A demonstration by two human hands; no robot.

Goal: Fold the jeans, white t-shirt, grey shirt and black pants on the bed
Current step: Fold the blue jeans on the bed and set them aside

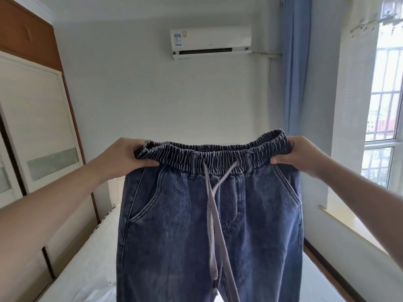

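Left grip and right grip pinching jeans by ruched elastic waistband, denim hanging flat

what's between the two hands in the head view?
In the head view, the blue denim jeans' gathered elastic waistband spans from left hand to right hand, grey drawstring hanging from its middle.

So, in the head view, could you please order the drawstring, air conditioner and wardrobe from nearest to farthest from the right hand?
From the right hand gripping the jeans waistband:
1. Drawstring, just to its left, hanging at the jeans' middle.
2. Air conditioner, high on the far wall.
3. Wardrobe, along the room's left side.
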